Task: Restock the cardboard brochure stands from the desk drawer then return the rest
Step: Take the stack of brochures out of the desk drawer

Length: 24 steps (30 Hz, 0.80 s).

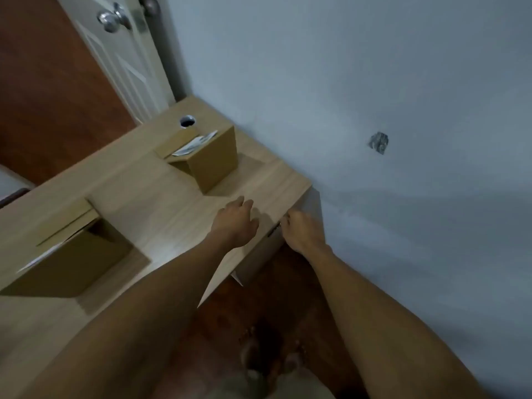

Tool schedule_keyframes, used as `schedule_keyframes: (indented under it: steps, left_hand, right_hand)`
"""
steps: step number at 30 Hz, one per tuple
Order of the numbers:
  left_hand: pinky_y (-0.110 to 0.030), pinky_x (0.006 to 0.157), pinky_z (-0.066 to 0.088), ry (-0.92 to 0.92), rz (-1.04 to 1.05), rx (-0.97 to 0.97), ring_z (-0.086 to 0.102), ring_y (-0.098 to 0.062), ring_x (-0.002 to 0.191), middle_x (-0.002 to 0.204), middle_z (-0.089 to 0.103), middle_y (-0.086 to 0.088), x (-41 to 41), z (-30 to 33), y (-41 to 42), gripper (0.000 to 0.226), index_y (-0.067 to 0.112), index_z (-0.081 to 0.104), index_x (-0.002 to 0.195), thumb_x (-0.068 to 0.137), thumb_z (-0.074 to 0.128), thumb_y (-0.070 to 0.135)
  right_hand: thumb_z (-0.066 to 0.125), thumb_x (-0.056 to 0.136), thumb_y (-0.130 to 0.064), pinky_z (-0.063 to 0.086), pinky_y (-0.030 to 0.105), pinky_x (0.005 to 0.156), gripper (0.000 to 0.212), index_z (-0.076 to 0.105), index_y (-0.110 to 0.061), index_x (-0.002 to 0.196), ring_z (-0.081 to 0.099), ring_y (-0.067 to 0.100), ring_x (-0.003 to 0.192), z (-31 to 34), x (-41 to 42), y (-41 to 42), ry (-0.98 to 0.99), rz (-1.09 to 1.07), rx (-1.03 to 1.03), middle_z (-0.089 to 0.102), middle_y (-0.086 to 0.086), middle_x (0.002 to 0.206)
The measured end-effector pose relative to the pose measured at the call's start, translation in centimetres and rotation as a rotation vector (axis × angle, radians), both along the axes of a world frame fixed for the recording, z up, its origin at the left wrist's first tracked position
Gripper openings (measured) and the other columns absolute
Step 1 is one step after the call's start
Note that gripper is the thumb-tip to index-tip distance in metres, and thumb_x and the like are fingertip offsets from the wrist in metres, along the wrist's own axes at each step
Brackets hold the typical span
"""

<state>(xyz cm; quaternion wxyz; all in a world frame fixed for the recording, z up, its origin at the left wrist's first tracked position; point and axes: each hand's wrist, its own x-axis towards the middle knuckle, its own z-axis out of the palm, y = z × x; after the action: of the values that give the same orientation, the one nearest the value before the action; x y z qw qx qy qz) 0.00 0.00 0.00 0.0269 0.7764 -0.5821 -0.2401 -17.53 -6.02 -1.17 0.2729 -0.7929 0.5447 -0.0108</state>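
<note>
Two cardboard brochure stands sit on the light wooden desk (161, 203). The far stand (210, 159) holds a few white brochures (195, 144). The near stand (69, 257) at the left shows a white sheet edge at its front. My left hand (236, 223) rests flat on the desktop near the right end. My right hand (302, 228) is at the desk's front edge, its fingers curled at the dark handle (273, 230) of the drawer front (259, 260). The drawer's inside is hidden.
A grey wall (374, 110) runs along the desk's right end. A white door (123, 53) with a metal knob stands behind the desk. A cable hole (187, 121) is in the desktop's far corner. My bare feet (270, 361) stand on the reddish floor.
</note>
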Motion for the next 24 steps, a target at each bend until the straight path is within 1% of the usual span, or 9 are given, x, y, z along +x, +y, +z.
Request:
schedule_keyframes:
  steps: [2,4,7,9,11,14,19,22,24]
  left_hand:
    - [-0.048,0.121,0.031,0.018,-0.018,0.045,0.026,-0.034,0.153,0.170,0.018,-0.013,-0.3,-1.1,-0.4,0.064,0.014,0.027,0.160,0.104,0.045,0.041]
    - [-0.048,0.124,0.026,0.024,-0.042,0.050,0.016,-0.033,0.157,0.172,0.009,-0.015,-0.5,-2.7,-0.5,0.064,0.013,0.023,0.162,0.106,0.042,0.038]
    - [-0.049,0.126,0.023,0.034,-0.077,0.010,0.006,-0.033,0.159,0.172,0.005,-0.016,-0.6,-5.0,-1.3,0.062,0.010,0.017,0.162,0.108,0.038,0.033]
    - [-0.048,0.128,0.017,0.019,-0.088,-0.023,0.000,-0.032,0.160,0.173,0.001,-0.015,-0.5,-6.6,-1.9,0.062,0.010,0.014,0.163,0.109,0.033,0.035]
    - [-0.047,0.129,0.009,0.002,-0.084,-0.037,-0.006,-0.029,0.160,0.173,-0.003,-0.012,-0.7,-8.1,-2.3,0.062,0.015,0.012,0.164,0.110,0.028,0.040]
    - [-0.045,0.129,0.002,-0.009,-0.051,-0.103,-0.008,-0.026,0.160,0.174,-0.002,-0.010,-0.8,-10.2,-2.4,0.060,0.020,0.013,0.165,0.110,0.025,0.043]
    - [-0.043,0.129,-0.001,-0.025,-0.034,-0.196,-0.011,-0.021,0.160,0.174,-0.002,-0.007,-0.8,-13.0,-1.7,0.061,0.022,0.011,0.166,0.110,0.018,0.047]
    - [-0.041,0.129,-0.002,-0.048,-0.029,-0.238,-0.011,-0.019,0.160,0.174,-0.002,-0.005,-0.9,-13.9,-1.5,0.061,0.023,0.010,0.166,0.111,0.016,0.048]
    - [-0.040,0.128,-0.004,-0.062,-0.029,-0.247,-0.011,-0.018,0.160,0.174,-0.001,-0.005,-0.9,-14.1,-1.4,0.061,0.023,0.010,0.166,0.111,0.016,0.048]
  right_hand:
    - [0.042,0.105,-0.035,0.057,0.044,0.072,0.032,0.060,-0.012,0.092,0.065,0.032,0.082,-1.4,-0.5,-0.4,-0.004,-0.045,0.025,0.067,0.012,0.093]
    - [0.042,0.106,-0.035,0.056,0.043,0.073,0.032,0.061,-0.012,0.094,0.065,0.032,0.084,-2.8,-1.0,-0.6,0.032,-0.060,0.056,0.067,0.012,0.094]
    - [0.042,0.108,-0.033,0.051,0.039,0.070,0.029,0.058,-0.013,0.094,0.064,0.032,0.085,-5.5,-1.4,-1.5,0.053,-0.048,0.079,0.066,0.012,0.095]
    - [0.041,0.108,-0.032,0.047,0.037,0.069,0.029,0.058,-0.012,0.097,0.064,0.033,0.087,-6.9,-1.5,-2.2,0.059,-0.046,0.101,0.066,0.013,0.097]
    - [0.041,0.109,-0.031,0.054,0.041,0.073,0.029,0.060,-0.008,0.105,0.065,0.035,0.087,-8.2,-1.3,-2.9,0.056,-0.027,0.125,0.067,0.015,0.099]
    - [0.044,0.108,-0.025,0.057,0.047,0.078,0.023,0.061,-0.010,0.110,0.066,0.035,0.091,-9.6,-0.4,-3.7,0.042,0.007,0.142,0.069,0.016,0.103]
    - [0.049,0.102,-0.012,0.058,0.049,0.079,0.015,0.062,-0.009,0.108,0.068,0.035,0.092,-12.0,0.8,-4.2,0.078,-0.003,0.160,0.070,0.016,0.107]
    - [0.050,0.101,-0.011,0.058,0.050,0.079,0.015,0.062,-0.009,0.111,0.068,0.035,0.092,-12.6,0.8,-4.2,0.078,-0.032,0.146,0.070,0.016,0.106]
    - [0.052,0.101,-0.013,0.058,0.051,0.079,0.014,0.062,-0.011,0.111,0.068,0.035,0.092,-12.8,0.6,-4.2,0.089,-0.019,0.127,0.070,0.014,0.105]
